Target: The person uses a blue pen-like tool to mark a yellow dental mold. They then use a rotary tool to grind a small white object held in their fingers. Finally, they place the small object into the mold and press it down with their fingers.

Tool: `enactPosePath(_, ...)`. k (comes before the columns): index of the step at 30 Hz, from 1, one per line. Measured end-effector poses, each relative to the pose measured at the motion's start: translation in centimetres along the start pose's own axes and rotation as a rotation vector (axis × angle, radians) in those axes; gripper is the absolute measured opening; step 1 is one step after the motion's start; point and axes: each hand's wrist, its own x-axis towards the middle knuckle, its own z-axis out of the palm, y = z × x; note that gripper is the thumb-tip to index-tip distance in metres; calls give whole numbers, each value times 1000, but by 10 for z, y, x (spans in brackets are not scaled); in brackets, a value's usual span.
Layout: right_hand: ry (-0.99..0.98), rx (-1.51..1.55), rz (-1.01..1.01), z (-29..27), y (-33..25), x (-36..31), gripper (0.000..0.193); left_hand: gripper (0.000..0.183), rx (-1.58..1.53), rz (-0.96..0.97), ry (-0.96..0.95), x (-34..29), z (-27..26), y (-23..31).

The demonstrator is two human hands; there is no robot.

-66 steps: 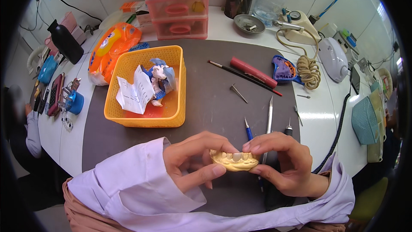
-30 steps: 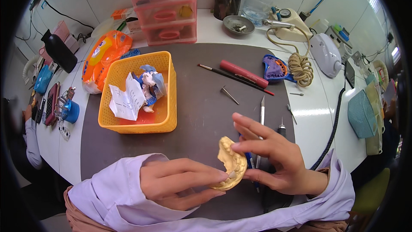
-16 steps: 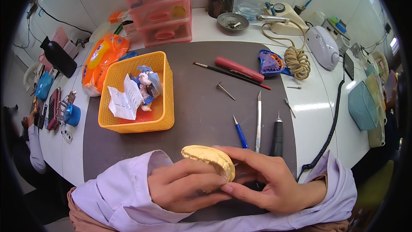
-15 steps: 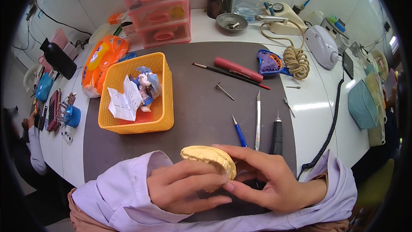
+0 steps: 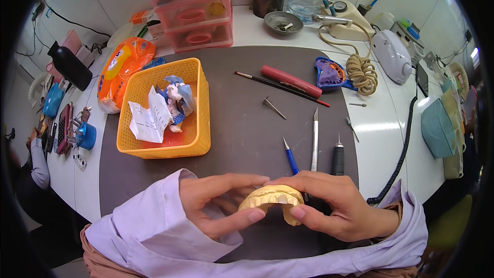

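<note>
A yellow plaster dental cast (image 5: pixel 274 196), arch-shaped with a row of teeth along its front, is held up between my hands near the lower middle. My right hand (image 5: pixel 337 207) grips its right end, thumb on the near side and fingers over the top. My left hand (image 5: pixel 208 201) curves round the left end, its thumb by the near edge and its fingertips reaching behind the top. Just beyond my right hand lie a blue pen-like tool (image 5: pixel 291 159), a silver craft knife (image 5: pixel 315 144) and a black-handled handpiece (image 5: pixel 338 160) with a thin tip, all on the grey mat (image 5: pixel 236 139).
A yellow basket (image 5: pixel 203 118) holding crumpled paper stands left on the mat. Farther back are a brush (image 5: pixel 257 80), a red cylinder (image 5: pixel 290 81), a blue impression tray (image 5: pixel 330 74), and a coiled tan cord (image 5: pixel 362 74). Pink drawers (image 5: pixel 200 15) rise behind. A co-worker's sleeve (image 5: pixel 39 162) shows far left.
The cast has been turned so its teeth now face me, and it has shifted a little right. My left thumb has come to the near side; the surroundings have slid slightly in view.
</note>
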Motion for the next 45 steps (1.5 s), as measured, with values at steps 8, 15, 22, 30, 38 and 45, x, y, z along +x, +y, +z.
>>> enactPosePath(8, 0, -8, -49, 1, 1, 2, 35, 48, -99, 17, -43, -1, -4, -4)
enactPosePath(15, 9, -43, -101, 1, 5, 4, 36, 50, -93, 77, -52, 2, -4, -8)
enactPosePath(22, -2, -19, -67, 1, 2, 2, 35, 50, -174, 1, -83, 0, -3, -5)
enactPosePath(30, 19, -16, -50, 3, 0, 2, 37, 55, -251, -104, -101, -2, -1, -8)
enactPosePath(38, 43, -18, -16, 5, 1, 0, 33, 60, -384, -154, -33, -3, 6, -7)
enactPosePath(45, 62, -25, -69, 6, 3, 1, 33, 52, -394, -94, -29, -3, 7, -14)
